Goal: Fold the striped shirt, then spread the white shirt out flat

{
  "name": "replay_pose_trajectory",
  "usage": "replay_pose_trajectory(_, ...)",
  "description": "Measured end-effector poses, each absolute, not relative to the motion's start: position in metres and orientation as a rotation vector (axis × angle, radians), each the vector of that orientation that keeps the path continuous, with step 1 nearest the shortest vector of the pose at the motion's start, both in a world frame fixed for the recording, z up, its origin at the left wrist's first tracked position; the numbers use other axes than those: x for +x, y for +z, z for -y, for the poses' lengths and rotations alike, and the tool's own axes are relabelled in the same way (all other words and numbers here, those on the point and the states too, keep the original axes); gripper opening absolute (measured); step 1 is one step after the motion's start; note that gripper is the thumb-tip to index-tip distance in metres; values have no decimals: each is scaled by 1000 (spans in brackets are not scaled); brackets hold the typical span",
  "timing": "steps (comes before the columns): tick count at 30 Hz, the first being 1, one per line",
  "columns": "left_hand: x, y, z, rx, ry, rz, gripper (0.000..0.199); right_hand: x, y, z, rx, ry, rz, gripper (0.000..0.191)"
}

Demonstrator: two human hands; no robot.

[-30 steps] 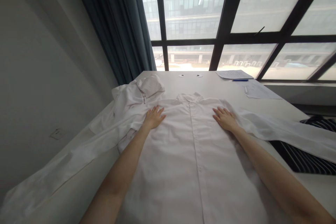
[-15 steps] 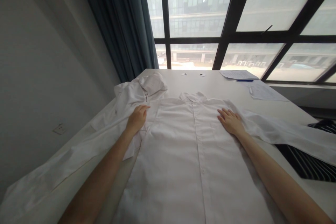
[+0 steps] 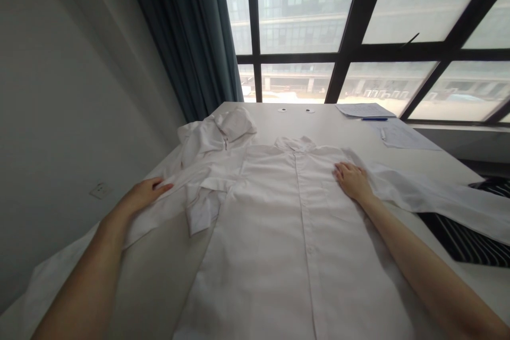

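Observation:
A white button-front shirt (image 3: 263,223) lies face up, its collar towards the window and one sleeve stretched out to the right. On its upper right part rests my right hand (image 3: 353,180), palm down with the fingers spread. My left hand (image 3: 145,194) is at the left, on the white sleeve fabric; its thumb and fingers are apart, though whether they pinch any cloth is unclear. Beyond it lies a second white garment (image 3: 203,141) with a hood-like part, bunched beside the shirt.
The white table (image 3: 326,127) bears papers (image 3: 364,110), a blue pen (image 3: 374,119) and two small white items near its far edge. Black striped cloth (image 3: 466,239) is at the right. A wall socket (image 3: 100,190) and blue curtain (image 3: 195,37) are at the left.
My left hand has moved left and towards me, away from the shirt's shoulder. The sleeve fabric there has shifted, baring more table. My right hand stays on the shirt.

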State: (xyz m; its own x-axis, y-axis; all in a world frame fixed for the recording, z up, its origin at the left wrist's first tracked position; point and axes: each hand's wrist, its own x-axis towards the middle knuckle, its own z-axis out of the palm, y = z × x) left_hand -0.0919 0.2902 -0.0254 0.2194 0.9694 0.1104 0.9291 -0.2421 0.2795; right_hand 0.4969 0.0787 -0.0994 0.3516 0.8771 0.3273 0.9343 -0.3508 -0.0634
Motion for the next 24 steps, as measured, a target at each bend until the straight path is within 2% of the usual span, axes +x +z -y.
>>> replay_pose_trajectory(3, -83, 0, -284, 2304, 213, -1900, 27, 490, -93, -75, -2309, -373, 1676, 39)
replay_pose_trajectory(6, -49, 35, -266, 2384, 376, -1970, 32, 471, -85, -73, -2107, -323, 1761, 38)
replay_pose_trajectory(10, 31, 64, -216, 2551, 589, -1750, 33, 428, -66, -72, -1758, -26, 1787, 34)
replay_pose_trajectory(13, 92, 53, -168, 2704, 542, -1493, 34, 393, -51, -66, -1627, 235, 1744, 34)
replay_pose_trajectory(17, 142, 8, -119, 2817, 335, -1068, 31, 364, -42, -54, -1513, 404, 1735, 33)
replay_pose_trajectory(21, 148, -26, -103, 2770, 266, -707, 32, 353, -48, -44, -1497, 564, 1695, 32)
replay_pose_trajectory(24, 136, -29, -103, 2751, 231, -524, 38, 350, -57, -39, -1509, 613, 1704, 31)
